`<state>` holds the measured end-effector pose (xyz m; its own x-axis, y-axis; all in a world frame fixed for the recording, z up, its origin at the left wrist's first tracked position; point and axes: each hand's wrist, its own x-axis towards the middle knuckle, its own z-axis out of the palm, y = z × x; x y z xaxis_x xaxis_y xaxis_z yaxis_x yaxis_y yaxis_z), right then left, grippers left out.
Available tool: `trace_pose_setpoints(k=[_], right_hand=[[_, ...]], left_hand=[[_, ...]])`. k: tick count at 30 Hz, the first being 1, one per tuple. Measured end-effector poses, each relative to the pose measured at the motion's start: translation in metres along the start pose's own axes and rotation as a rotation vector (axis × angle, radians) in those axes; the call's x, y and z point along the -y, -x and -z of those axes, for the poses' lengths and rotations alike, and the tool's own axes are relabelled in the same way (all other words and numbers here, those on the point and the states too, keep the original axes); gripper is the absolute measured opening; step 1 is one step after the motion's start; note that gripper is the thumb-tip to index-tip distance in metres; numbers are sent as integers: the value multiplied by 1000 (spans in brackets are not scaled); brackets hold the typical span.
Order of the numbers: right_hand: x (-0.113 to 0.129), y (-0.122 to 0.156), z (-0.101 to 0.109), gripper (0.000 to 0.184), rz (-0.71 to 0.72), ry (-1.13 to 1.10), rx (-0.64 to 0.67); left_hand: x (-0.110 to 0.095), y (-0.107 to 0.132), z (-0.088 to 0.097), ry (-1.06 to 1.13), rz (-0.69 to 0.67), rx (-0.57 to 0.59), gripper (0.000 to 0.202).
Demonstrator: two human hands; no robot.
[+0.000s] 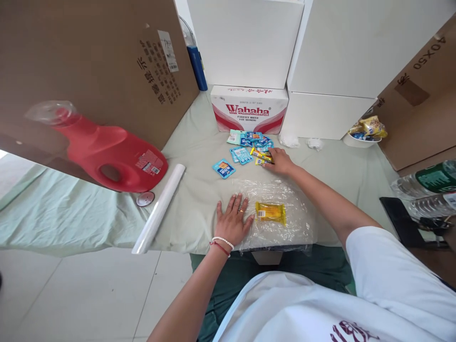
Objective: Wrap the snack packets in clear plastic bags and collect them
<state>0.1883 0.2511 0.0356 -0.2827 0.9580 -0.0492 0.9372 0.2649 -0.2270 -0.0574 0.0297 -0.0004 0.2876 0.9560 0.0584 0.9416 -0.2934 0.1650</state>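
Observation:
My left hand [232, 222] lies flat with fingers spread at the left edge of a clear plastic film sheet [299, 223]. On that film rests a yellow snack packet [270, 213], just right of my left fingers. Farther back, my right hand [282, 161] has its thumb and fingers closed around a small group of yellow snack packets [262, 155]; its fingertips are partly hidden. Blue sachets [242, 155] are piled beside them, and one blue sachet [223, 168] sits apart toward the left.
A white film roll [160, 209] and a red detergent jug [117, 156] stand left, with a round lid [145, 198] near the jug. Behind are a Wahaha carton [249, 110] and white boxes [245, 42]. A white bowl [361, 141] and plastic bottles [427, 183] are right.

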Motion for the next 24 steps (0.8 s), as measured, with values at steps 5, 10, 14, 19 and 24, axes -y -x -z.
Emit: trace_pose_setpoints(k=[5,10,14,19,24], right_hand=[[-17,38,2,61,130,-103,-114],[-34,56,18,35,66,-151,-111],[-10,82,29,32,175,-269,-31],[33,138,21,38,513,-269,198],[31,171,-1,51,527,-236,237]], left_hand=[[0,0,-1,-21,-12,16,64],[-2,-2,0,-25,3,34,65],[-3,-1,0,-12,10,40,68],[-2,0,-1,7,23,28,73],[-1,1,-2,31,28,20,75]])
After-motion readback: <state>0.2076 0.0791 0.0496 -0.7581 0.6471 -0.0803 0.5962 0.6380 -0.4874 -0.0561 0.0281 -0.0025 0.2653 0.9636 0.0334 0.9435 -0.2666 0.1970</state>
